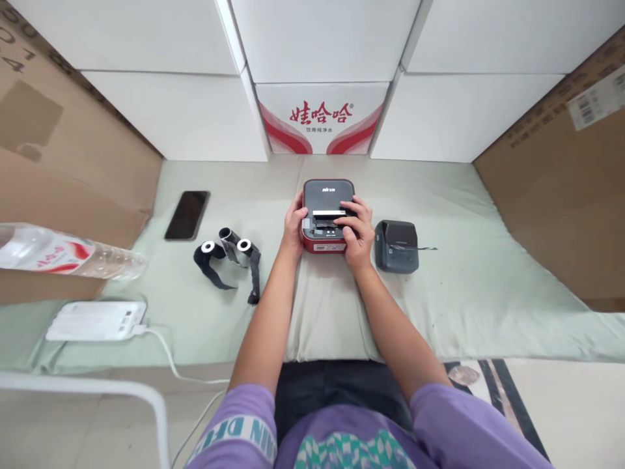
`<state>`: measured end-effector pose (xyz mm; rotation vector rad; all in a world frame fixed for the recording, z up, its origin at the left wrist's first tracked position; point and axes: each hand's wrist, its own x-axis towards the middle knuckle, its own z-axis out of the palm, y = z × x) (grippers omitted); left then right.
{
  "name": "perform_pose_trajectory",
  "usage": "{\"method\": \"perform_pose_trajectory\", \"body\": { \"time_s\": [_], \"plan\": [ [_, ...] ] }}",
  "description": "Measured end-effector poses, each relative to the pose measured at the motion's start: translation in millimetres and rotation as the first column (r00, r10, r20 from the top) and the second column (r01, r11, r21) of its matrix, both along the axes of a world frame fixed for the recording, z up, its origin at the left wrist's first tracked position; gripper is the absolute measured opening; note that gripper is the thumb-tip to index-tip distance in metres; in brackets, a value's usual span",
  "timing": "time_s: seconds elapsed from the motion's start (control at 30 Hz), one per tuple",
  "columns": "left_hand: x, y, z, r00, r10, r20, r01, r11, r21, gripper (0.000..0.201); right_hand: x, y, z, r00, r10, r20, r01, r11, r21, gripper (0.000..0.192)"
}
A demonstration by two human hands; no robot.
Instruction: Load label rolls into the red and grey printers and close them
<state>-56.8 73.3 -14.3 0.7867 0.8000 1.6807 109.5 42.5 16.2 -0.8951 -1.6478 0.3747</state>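
Note:
A red-and-black label printer (pixel 328 197) rests on the pale green cloth in front of me, its slot facing up. My left hand (pixel 293 226) clasps its left side, with the thumb over the top edge. My right hand (pixel 359 229) wraps its right side, and the fingertips reach onto the slot in the middle of the top; whether they pinch anything there is too small to tell. Just right of that hand lies a smaller dark printer (pixel 396 247) with a thin dark strip sticking out. Left of my left arm stand three rolls of black ribbon (pixel 229 244) with loose tails.
A phone (pixel 187 215) lies at the left of the cloth (pixel 469 260). Nearby are a water bottle (pixel 73 253) and a white power bank (pixel 96 321) with a cable (pixel 168 355). White boxes (pixel 322 39) line the back; cardboard cartons (pixel 561 182) flank the sides.

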Motion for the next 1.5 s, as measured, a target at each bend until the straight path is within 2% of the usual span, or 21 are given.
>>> {"method": "perform_pose_trajectory", "body": {
  "time_s": [0.2, 0.43, 0.6, 0.77, 0.87, 1.5],
  "plan": [
    [-1, 2, -2.0, 1.000, -0.015, 0.018, 0.015, 1.000, 0.006, 0.056, -1, 1, -3.9, 0.999, -0.039, 0.034, 0.041, 0.998, -0.041, 0.040],
    [1, -1, 4.2, 1.000, -0.010, 0.029, 0.010, 1.000, -0.001, 0.053, -3, 0, -8.4, 0.996, -0.084, 0.020, 0.085, 0.994, -0.074, 0.039],
    [1, 0, 3.3, 0.999, -0.007, 0.031, 0.007, 1.000, 0.019, 0.051, -4, 0, -9.1, 0.998, -0.039, -0.052, 0.037, 0.999, -0.026, 0.038],
    [-1, 1, -0.4, 0.999, -0.020, 0.033, 0.019, 0.999, 0.027, 0.053, -5, 6, -13.4, 0.986, 0.031, -0.165, -0.013, 0.994, 0.106, 0.033],
    [-2, 2, -1.7, 0.999, -0.023, 0.030, 0.022, 0.999, 0.034, 0.053, -5, 7, -14.4, 0.983, 0.042, -0.178, -0.015, 0.989, 0.148, 0.029],
    [-1, 2, -1.1, 0.999, -0.018, 0.038, 0.017, 1.000, 0.025, 0.051, -6, 7, -14.2, 0.976, 0.050, -0.211, -0.015, 0.986, 0.164, 0.021]
  ]
}}
